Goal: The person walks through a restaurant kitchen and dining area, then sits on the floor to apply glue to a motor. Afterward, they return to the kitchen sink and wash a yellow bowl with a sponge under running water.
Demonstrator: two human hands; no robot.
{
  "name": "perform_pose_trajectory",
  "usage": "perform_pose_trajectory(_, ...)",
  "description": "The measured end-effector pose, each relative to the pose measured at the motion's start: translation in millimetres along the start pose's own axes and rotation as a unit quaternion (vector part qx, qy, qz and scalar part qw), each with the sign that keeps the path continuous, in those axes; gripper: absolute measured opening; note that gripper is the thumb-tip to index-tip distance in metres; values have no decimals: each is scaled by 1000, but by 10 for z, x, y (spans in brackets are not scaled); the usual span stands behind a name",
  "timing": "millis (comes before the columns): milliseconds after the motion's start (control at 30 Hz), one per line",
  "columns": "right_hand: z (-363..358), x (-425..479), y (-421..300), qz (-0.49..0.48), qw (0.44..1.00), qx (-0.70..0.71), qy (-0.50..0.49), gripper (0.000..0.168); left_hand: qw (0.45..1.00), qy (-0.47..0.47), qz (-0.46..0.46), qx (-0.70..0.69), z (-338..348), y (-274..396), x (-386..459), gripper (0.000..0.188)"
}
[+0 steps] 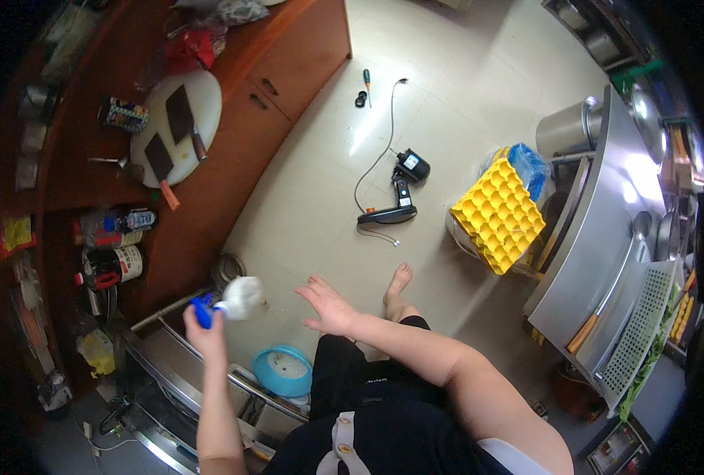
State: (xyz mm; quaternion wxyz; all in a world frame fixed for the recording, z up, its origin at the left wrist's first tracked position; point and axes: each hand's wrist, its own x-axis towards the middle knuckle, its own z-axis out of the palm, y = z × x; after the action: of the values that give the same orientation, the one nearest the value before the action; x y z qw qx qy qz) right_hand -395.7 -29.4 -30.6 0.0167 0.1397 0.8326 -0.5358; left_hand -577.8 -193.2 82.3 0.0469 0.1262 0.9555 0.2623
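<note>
My left hand point(207, 337) grips a white spray bottle point(244, 297) by its blue top, above the steel counter's edge; the bottle is tilted and slightly blurred. Nothing is in my right hand point(328, 309), which hovers over the floor in front of my body with its fingers spread. On the tiled floor ahead lies a black electric appliance point(400, 196), with a flat base, a neck and a motor-like housing. Its grey cord point(392, 119) runs away to a plug. Farther off lie a screwdriver point(367, 80) with a green handle and a small black round part point(361, 99).
Yellow egg trays point(497, 217) top a bucket at right, beside a steel table point(595, 237). On the wooden cabinet point(251, 124) at left, two cleavers point(179, 116) rest on a round white board point(206, 101). A blue basin point(263, 374) stands near my legs.
</note>
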Motion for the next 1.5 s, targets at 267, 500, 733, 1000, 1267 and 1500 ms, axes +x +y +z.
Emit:
perform_pose_trajectory(267,-581,-574,319,24,992,-38,120,74,965,-211,29,-153,1326,1265,-1129,55)
perform_pose_trajectory(500,-830,-722,728,18,989,24,148,54,967,-204,115,-102,1789,1536,-1408,53)
perform_pose_trajectory(733,-648,-609,1105,221,917,195,268,50,909,-368,157,-117,2125,1690,-1187,56)
perform_pose_trajectory(1000,-346,-592,2834,310,917,-10,250,80,898,-423,69,-105,3245,511,-849,45)
perform_pose_trajectory(1267,-140,-621,4143,295,896,-13,332,47,876,-474,74,-54,4824,-515,-264,40)
perform_pose_trajectory(1500,-7,-603,4883,271,903,-51,330,41,888,-429,157,-61,7196,-3,18,56)
